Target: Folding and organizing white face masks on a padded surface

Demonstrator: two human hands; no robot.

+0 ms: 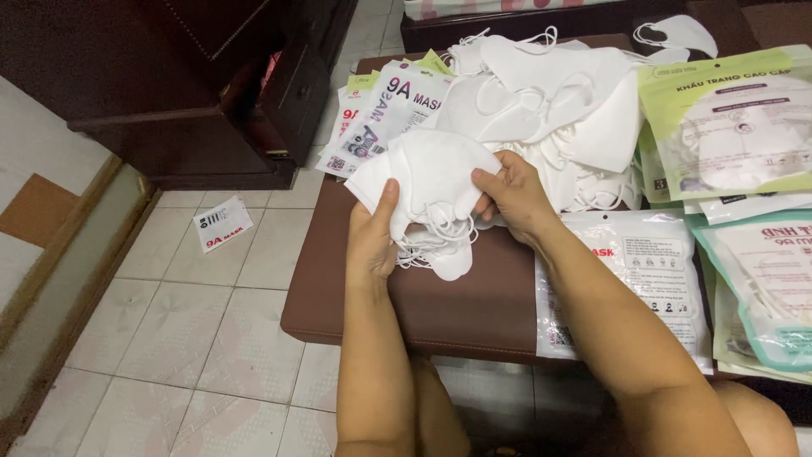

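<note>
Over brown bench (440,313), hands (440,220) closed on white masks (427,190)

I saw a mask pile (550,93) on the brown bench (457,305), pouches (736,127) beside it, a packet (222,223) on the tiled floor (178,338).

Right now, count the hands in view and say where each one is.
2. The left hand grips the left side of a small stack of white masks; the right hand grips its right side. No other hands show.
</note>
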